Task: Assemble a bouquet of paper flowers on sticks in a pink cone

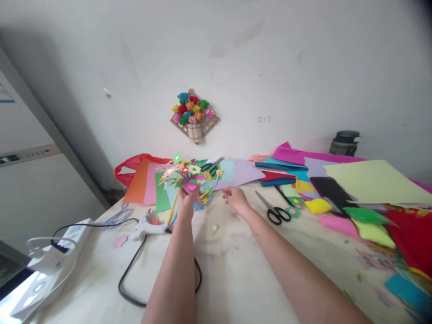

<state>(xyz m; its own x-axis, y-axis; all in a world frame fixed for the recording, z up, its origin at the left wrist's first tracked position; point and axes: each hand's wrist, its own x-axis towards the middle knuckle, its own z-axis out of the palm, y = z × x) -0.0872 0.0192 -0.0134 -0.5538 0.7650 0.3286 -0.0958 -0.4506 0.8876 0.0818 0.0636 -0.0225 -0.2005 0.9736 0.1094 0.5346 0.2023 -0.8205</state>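
Watching from afar, I have my left hand closed around the base of the paper bouquet, flowers up, before coloured sheets. My right hand sits apart, fingers curled; I cannot tell whether they pinch anything. Scissors lie right of it; 1 glue gun lies left of the bouquet.

The paper bouquet over there mixes pink, yellow, green and orange. I see a white glue gun, black-handled scissors, a pale yellow sheet, a lilac sheet and a red plastic bag.
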